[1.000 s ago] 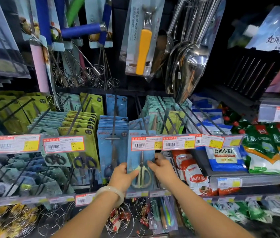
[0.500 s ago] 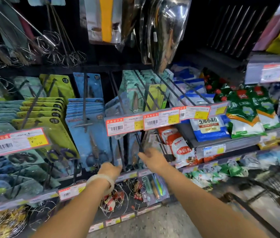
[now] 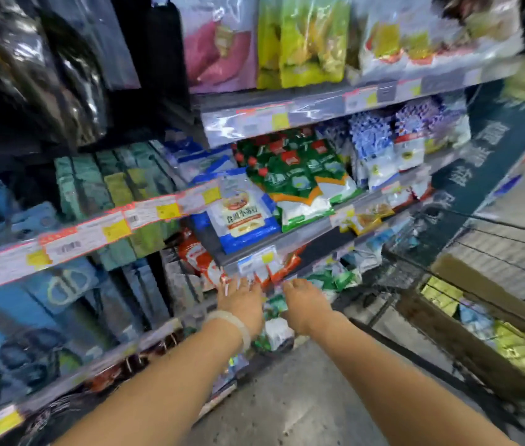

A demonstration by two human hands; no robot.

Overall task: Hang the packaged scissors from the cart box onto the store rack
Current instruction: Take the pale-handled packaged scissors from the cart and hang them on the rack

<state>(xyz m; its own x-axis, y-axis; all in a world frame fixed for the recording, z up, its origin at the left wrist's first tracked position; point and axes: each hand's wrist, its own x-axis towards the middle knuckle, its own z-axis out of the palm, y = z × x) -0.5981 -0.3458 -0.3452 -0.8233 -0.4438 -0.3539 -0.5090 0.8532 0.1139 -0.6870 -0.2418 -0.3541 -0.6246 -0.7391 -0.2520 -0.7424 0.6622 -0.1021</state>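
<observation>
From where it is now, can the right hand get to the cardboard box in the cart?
Probably yes. The right hand holds nothing, and the cardboard box sits open-topped in the wire cart to its right, with no shelf or package between them. The frame is blurred.

Two hands showed, the left hand [image 3: 242, 304] and the right hand [image 3: 303, 304]; one pale bracelet [image 3: 233, 326] sat on the left wrist; one wire cart [image 3: 467, 284] held one cardboard box [image 3: 480, 320]; blurred packets could not be counted
</observation>
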